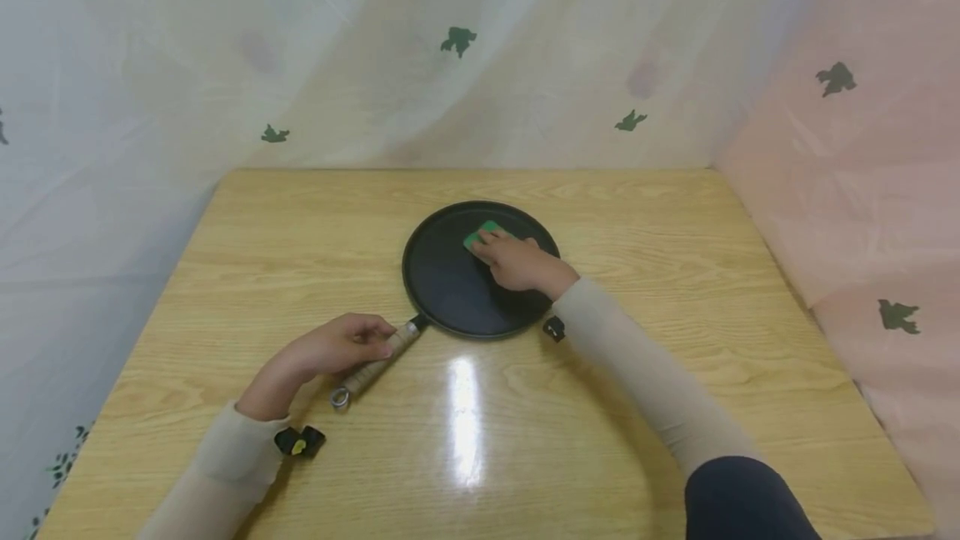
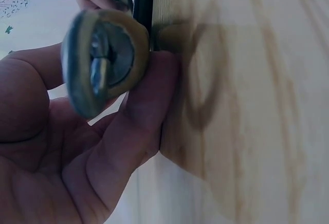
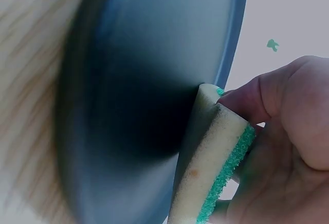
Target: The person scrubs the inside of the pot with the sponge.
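A flat, round black pan [image 1: 450, 277] lies on the table, its handle [image 1: 369, 374] angled toward the near left. My left hand [image 1: 337, 346] holds that handle between thumb and fingers; the left wrist view shows the metal hanging ring [image 2: 85, 70] at its end. In my right hand [image 1: 517, 263] is a sponge [image 3: 211, 167] with a cream foam body and a green scouring layer. Its foam side faces the pan's cooking surface, toward the upper right of the pan, and the green side is against my fingers. Part of the sponge is hidden under the hand.
The pan rests on a light wood-grain table [image 1: 645, 223]. Pale cloth with green bird shapes hangs behind the table [image 1: 360, 48] and along its right side [image 1: 862, 190]. Small black wrist devices [image 1: 300, 442] sit by both sleeves.
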The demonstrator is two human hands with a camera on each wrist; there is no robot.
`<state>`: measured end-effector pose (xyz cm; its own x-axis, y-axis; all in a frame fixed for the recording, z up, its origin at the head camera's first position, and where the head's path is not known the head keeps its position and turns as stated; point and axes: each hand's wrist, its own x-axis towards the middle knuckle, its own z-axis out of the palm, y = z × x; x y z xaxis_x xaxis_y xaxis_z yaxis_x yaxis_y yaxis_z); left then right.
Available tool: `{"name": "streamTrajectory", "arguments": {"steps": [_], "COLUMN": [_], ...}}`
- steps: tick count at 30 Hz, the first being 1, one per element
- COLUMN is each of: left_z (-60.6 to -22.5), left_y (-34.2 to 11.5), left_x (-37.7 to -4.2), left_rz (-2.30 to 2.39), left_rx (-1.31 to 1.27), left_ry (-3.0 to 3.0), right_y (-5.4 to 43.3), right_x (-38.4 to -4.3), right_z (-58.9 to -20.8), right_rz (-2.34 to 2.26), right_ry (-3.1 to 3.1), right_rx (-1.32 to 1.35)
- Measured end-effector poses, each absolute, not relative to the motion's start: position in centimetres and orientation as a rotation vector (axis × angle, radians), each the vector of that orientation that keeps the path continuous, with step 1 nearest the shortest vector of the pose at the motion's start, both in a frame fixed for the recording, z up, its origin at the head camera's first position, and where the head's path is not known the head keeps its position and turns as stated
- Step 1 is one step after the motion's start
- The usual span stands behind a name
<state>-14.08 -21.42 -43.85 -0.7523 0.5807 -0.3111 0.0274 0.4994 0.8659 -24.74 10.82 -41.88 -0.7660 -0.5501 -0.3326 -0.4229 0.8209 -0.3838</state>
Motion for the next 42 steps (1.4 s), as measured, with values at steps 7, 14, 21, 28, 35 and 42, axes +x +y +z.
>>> {"name": "streamTrajectory", "arguments": {"steps": [7, 14, 21, 28, 35, 42], "left_z": [-43.6, -43.7, -43.6, -43.3, -43.3, -43.3], "left_y": [-21.4, -21.4, -21.5, -21.6, -21.7, -21.7], "left_x": [-14.0, -14.1, -14.2, -14.1, -14.1, -14.1], "left_rz": [1.233, 1.229, 1.226, 1.243, 1.237, 1.219], "left_rx": [0.519, 0.507, 0.505, 0.525, 0.512, 0.489], "left_ry": [2.159, 2.158, 2.159, 2.157, 2.157, 2.167], "right_y": [13.2, 14.3, 14.9, 14.5, 13.4, 12.9], "right_x": [-23.9, -22.5, -20.5, -18.6, -16.8, -15.3], "right_z": [-41.5, -41.6, -41.7, -41.5, -41.2, -41.1], "right_rz": [-0.417, -0.409, -0.406, -0.392, -0.306, -0.36], "right_ry": [2.594, 2.635, 2.658, 2.648, 2.643, 2.632], "right_rx": [-0.683, -0.701, -0.699, -0.703, -0.688, -0.717]}}
